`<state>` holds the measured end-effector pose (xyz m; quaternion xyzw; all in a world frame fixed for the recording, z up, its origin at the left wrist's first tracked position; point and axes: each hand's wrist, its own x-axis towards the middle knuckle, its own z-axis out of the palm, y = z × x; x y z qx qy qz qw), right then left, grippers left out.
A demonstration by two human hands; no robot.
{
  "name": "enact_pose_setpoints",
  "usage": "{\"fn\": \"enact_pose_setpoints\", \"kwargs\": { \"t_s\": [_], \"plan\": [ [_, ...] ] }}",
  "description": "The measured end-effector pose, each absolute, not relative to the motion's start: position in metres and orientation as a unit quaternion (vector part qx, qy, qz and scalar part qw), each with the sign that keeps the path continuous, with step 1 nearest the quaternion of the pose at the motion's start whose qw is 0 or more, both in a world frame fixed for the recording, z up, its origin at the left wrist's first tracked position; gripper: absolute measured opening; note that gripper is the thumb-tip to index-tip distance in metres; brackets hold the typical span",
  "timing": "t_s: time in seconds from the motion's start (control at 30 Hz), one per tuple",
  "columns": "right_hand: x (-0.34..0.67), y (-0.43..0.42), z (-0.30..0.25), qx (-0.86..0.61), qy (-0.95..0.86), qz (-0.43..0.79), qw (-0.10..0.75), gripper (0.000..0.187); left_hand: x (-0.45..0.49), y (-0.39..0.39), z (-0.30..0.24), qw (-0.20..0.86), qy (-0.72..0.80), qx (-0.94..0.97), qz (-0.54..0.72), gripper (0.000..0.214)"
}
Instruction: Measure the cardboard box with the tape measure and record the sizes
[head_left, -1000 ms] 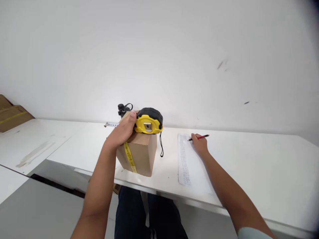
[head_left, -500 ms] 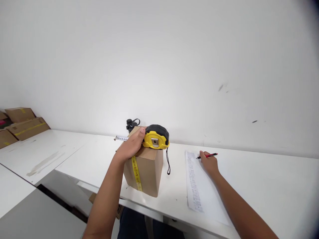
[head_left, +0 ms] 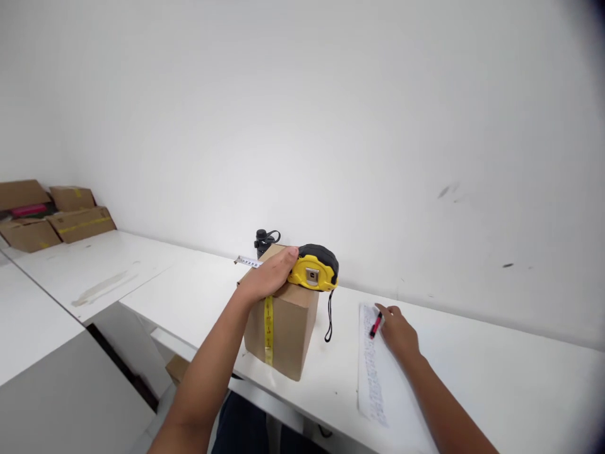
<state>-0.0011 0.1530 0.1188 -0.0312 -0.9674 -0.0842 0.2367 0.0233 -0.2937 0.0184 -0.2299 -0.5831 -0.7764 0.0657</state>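
Bottle (head_left: pixel 261 242) partly hidden behind carton (head_left: pixel 289 334), boxes (head_left: pixel 70 224) piled far left, scuffed wall (head_left: pixel 321 126)

Two bare hands (head_left: pixel 274 275) (head_left: pixel 401 334) are touching one yellow-and-black tape measure (head_left: pixel 314 272), one brown cardboard box (head_left: pixel 287 334) and one red-and-black pen (head_left: pixel 375 325).

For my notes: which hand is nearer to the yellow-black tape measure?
Left. The left hand touches the tape measure; the right hand is apart, to its right, at the white paper.

Tape measure (head_left: pixel 314 271) at top of box (head_left: pixel 286 334); paper (head_left: pixel 388 384) right of box, on table (head_left: pixel 477 372); cartons (head_left: pixel 85 224) far left.
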Motion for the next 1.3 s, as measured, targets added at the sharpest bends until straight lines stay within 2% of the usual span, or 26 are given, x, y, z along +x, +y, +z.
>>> {"fn": "enact_pose_setpoints", "kwargs": {
  "t_s": [0.07, 0.13, 0.23, 0.3, 0.33, 0.37, 0.43, 0.57, 0.7, 0.9, 1.0, 1.1, 1.2, 1.3],
  "plan": [
    [0.003, 0.131, 0.127, -0.001, -0.965, -0.075, 0.251, 0.044, 0.023, -0.293, 0.019, 0.067, -0.589, -0.235, -0.770, 0.079],
    [0.015, 0.096, 0.135, 0.068, -0.957, 0.002, 0.282, 0.051, 0.021, -0.292, 0.020, 0.072, -0.588, -0.244, -0.768, 0.079],
    [0.037, 0.032, 0.143, 0.214, -0.942, 0.151, 0.211, 0.071, 0.019, -0.289, 0.023, 0.102, -0.571, -0.273, -0.767, 0.079],
    [0.049, -0.008, 0.144, 0.288, -0.934, 0.182, 0.108, 0.092, 0.017, -0.287, 0.026, 0.121, -0.553, -0.292, -0.771, 0.079],
    [0.052, -0.025, 0.142, 0.295, -0.934, 0.180, 0.086, 0.099, 0.017, -0.286, 0.028, 0.123, -0.549, -0.294, -0.773, 0.079],
    [0.054, -0.040, 0.139, 0.287, -0.939, 0.174, 0.070, 0.104, 0.017, -0.285, 0.029, 0.122, -0.549, -0.291, -0.774, 0.079],
    [0.054, -0.063, 0.130, 0.268, -0.941, 0.188, 0.091, 0.112, 0.019, -0.284, 0.031, 0.116, -0.558, -0.279, -0.773, 0.080],
    [0.047, -0.088, 0.112, 0.233, -0.920, 0.256, 0.185, 0.095, 0.019, -0.283, 0.027, 0.135, -0.568, -0.264, -0.768, 0.083],
    [0.047, -0.090, 0.111, 0.247, -0.903, 0.284, 0.207, 0.086, 0.013, -0.279, 0.023, 0.172, -0.583, -0.201, -0.768, 0.083],
    [0.060, -0.073, 0.118, 0.299, -0.898, 0.203, 0.251, 0.090, 0.009, -0.274, 0.028, 0.121, -0.698, -0.150, -0.690, 0.077],
    [0.071, -0.066, 0.128, 0.303, -0.896, 0.179, 0.271, 0.094, 0.008, -0.276, 0.028, 0.093, -0.706, -0.144, -0.687, 0.081],
    [0.086, -0.060, 0.141, 0.291, -0.888, 0.206, 0.289, 0.092, 0.006, -0.279, 0.022, 0.078, -0.683, -0.138, -0.713, 0.087],
    [0.099, -0.058, 0.151, 0.273, -0.879, 0.252, 0.299, 0.085, 0.004, -0.281, 0.018, 0.072, -0.675, -0.129, -0.723, 0.086],
    [0.102, -0.059, 0.152, 0.237, -0.881, 0.282, 0.298, 0.087, 0.005, -0.279, 0.020, 0.076, -0.683, -0.141, -0.712, 0.083]
  ]
}}
